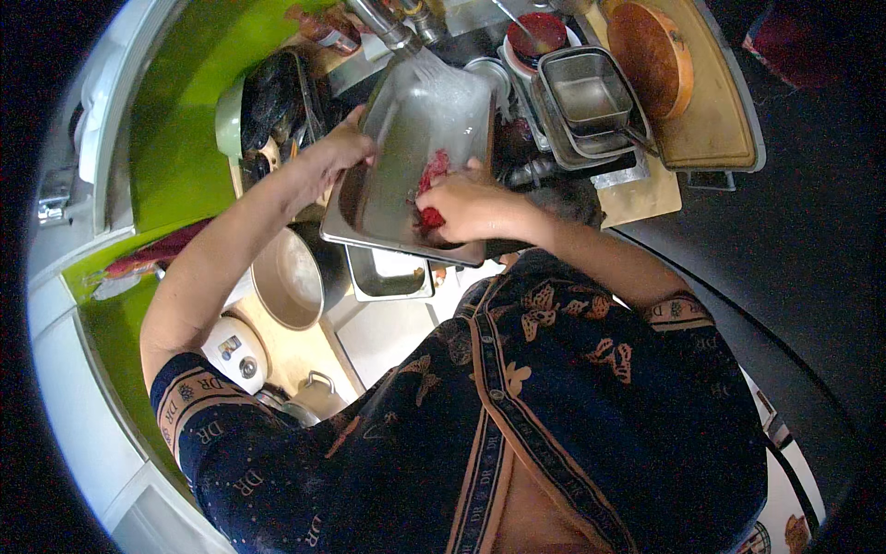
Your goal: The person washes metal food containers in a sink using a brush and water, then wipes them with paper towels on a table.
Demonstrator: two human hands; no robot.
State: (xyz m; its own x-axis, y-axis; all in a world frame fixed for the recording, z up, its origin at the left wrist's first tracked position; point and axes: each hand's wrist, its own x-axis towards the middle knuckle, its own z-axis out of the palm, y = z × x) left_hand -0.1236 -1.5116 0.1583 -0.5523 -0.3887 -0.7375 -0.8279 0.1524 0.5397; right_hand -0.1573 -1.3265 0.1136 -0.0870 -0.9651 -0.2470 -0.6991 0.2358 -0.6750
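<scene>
A deep rectangular steel pan (394, 159) is held tilted over the sink area, beneath a running tap (381, 24). Water (436, 73) sprays into its far end. My left hand (349, 149) grips the pan's left rim. Inside the pan, my right hand (471, 208) is closed around a red scrubbing pad (434, 216), pressed near the pan's right wall. Part of the red material shows beyond my fingers. The sink below is mostly hidden by the pan and my arms.
Stacked metal pans (588, 97) and a dish with red contents (536, 38) stand at the right, beside a round orange-brown pan (647, 62). A light green container (230, 121) holds dark items at the left. Nearer are a large pot (287, 277), a smaller steel pan (391, 280) and a white appliance (235, 350).
</scene>
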